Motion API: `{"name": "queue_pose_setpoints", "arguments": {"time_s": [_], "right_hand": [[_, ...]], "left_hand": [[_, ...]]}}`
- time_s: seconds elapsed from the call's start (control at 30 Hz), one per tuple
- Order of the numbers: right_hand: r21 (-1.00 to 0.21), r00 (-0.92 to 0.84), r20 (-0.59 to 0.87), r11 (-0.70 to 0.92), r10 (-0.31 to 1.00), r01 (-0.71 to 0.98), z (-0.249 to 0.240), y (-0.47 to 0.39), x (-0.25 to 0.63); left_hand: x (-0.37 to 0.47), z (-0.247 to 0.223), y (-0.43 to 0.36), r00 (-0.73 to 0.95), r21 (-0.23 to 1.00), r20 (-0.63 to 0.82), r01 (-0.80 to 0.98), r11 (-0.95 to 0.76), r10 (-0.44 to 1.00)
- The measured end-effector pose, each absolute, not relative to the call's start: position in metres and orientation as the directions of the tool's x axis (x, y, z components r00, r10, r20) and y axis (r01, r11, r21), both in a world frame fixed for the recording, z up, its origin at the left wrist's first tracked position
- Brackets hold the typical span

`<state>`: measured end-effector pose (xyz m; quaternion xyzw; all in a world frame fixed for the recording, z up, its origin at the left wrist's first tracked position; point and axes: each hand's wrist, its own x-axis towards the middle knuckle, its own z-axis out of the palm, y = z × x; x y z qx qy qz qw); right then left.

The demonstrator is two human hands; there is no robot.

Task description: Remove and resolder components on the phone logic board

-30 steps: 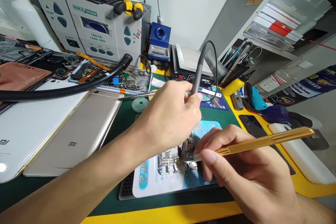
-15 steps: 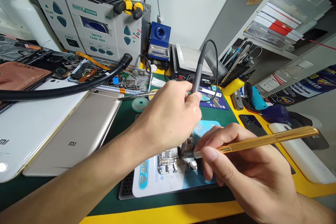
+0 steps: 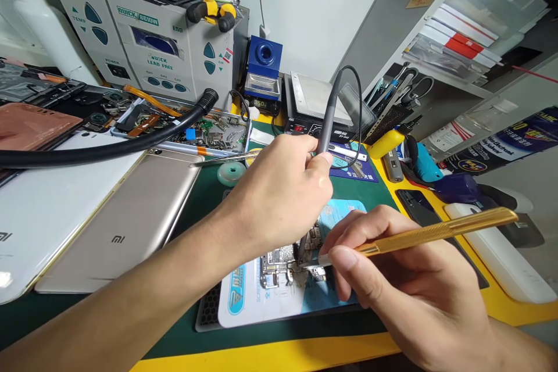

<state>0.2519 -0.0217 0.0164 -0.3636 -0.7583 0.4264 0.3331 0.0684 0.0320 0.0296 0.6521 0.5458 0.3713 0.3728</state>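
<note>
My left hand (image 3: pixel 279 192) is closed round a dark grey soldering pen (image 3: pixel 328 122), whose cable loops behind it. The pen's lower end shows below the hand, over a small circuit board (image 3: pixel 279 264). My right hand (image 3: pixel 405 279) pinches a gold-handled blade tool (image 3: pixel 436 233), its thin tip on or just over the board beside the pen's end. Exact contact cannot be made out. Under the board lies a white and blue mat (image 3: pixel 279 308), and my left hand hides part of both.
A black hose (image 3: pixel 131 148) crosses two phone backs (image 3: pixel 126 215) at left. Behind stand a hot-air station (image 3: pixel 152 40), a blue iron stand (image 3: pixel 265 58) and a heating plate (image 3: pixel 316 99). A yellow bottle (image 3: pixel 386 143) and white power strip (image 3: pixel 492 250) are at right.
The gold tool's handle end has shifted slightly left and down, and its tip has moved slightly left. My left hand keeps its hold on the pen, nearly still.
</note>
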Motion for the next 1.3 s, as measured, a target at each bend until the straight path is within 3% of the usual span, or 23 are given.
{"name": "queue_pose_setpoints", "arguments": {"time_s": [1.3], "right_hand": [[-0.872, -0.522, 0.195, 0.390, 0.830, 0.295, 0.0172, -0.0210, 0.2491]], "left_hand": [[0.0688, 0.0286, 0.0320, 0.126, 0.892, 0.059, 0.439, -0.109, 0.990]]}}
